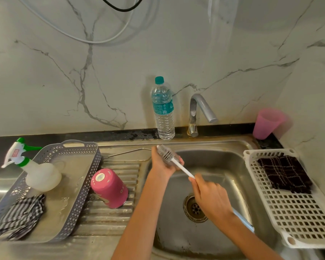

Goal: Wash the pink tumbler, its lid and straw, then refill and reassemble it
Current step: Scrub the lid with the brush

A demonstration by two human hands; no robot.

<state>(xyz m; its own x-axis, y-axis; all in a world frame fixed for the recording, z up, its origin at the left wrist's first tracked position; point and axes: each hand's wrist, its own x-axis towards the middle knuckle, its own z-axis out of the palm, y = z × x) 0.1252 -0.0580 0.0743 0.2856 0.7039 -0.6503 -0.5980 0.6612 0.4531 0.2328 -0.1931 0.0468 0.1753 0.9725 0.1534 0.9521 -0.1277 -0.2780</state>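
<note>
sink [223,147]: brushed steel, dull sheen
tumbler [109,187]: matt pink
baskets [296,212]: perforated plastic
wall [120,72]: glossy marble
cloth [285,173]: woven

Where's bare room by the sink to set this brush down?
Bare: the ribbed drainboard between pink tumbler and front edge, and the white rack in front of the dark cloth. Crowded: the grey basket, holding spray bottle and checked cloth.

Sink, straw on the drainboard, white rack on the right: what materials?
Sink: stainless steel by the look, brushed, with glare streaks. Straw: thin, bent, grey sheen, likely metal. White rack: matte, moulded grid of holes, probably plastic.
</note>
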